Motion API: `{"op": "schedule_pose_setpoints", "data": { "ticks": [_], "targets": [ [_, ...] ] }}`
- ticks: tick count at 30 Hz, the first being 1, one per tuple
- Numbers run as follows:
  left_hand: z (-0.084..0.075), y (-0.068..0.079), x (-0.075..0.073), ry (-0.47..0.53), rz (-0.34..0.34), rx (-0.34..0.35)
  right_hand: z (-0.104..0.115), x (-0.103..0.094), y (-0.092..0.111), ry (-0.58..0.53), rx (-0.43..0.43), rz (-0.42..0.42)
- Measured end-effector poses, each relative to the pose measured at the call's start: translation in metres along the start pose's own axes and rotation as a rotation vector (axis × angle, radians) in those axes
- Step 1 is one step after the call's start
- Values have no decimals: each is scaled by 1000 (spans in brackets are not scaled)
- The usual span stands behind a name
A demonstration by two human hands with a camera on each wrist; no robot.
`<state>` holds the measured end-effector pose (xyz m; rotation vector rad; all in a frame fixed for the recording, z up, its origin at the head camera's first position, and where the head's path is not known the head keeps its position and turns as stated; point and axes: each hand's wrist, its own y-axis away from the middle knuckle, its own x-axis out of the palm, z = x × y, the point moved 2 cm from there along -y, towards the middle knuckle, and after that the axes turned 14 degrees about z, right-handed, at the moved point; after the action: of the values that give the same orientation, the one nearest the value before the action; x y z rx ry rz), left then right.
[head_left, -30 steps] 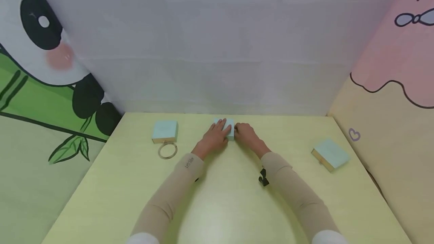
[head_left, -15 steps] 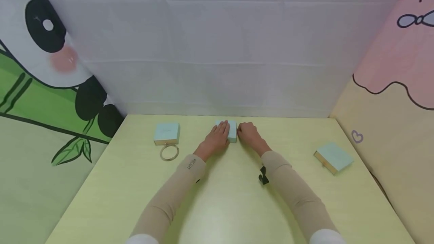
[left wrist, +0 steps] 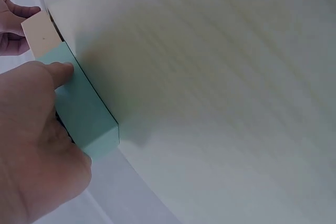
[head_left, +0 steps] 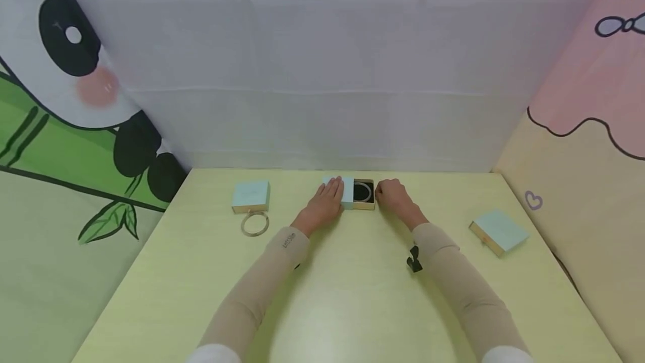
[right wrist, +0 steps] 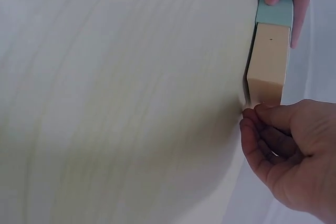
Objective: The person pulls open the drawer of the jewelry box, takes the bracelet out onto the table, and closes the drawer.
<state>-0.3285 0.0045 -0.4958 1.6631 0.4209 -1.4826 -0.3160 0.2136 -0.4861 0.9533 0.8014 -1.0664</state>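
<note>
A light-blue drawer box (head_left: 347,195) lies near the table's back edge, its tan inner drawer (head_left: 364,206) slid partway out to the right. Inside the drawer, a bangle (head_left: 369,190) rests on black lining. My left hand (head_left: 325,206) holds the blue sleeve, fingers across the top; in the left wrist view its thumb (left wrist: 63,72) presses the near side. At the drawer's outer end, my right hand (head_left: 395,199) pinches with thumb and forefinger, seen closely in the right wrist view (right wrist: 294,150). What they pinch there is mostly hidden by the fingertips.
On the left stands another light-blue box (head_left: 251,195), with a loose bangle (head_left: 255,224) just in front of it. A third light-blue box (head_left: 500,232) sits at an angle on the right. A pale wall cloth (head_left: 342,128) rises behind the table.
My right hand has moved to the right, and the drawer has come partway out of its sleeve, showing the bangle inside. My left hand has stayed on the sleeve.
</note>
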Motion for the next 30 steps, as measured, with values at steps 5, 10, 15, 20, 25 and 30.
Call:
{"op": "schedule_pose_setpoints", "data": {
  "ticks": [5,10,15,20,25,30],
  "targets": [
    [-3,1,3,4,21,6,-7,1,4,26,14,14],
    [-2,0,6,0,17,-9,-4,0,9,13,-5,12],
    [2,-1,4,-27,-16,6,16,-10,13,80,-38,-82],
    [2,-2,0,-48,-18,-1,46,-19,6,151,-136,-36],
    [2,1,-1,-44,5,-21,63,-17,-5,237,-152,158],
    [-1,2,-1,-17,-4,-2,66,-16,-11,270,-114,245]
  ]
}}
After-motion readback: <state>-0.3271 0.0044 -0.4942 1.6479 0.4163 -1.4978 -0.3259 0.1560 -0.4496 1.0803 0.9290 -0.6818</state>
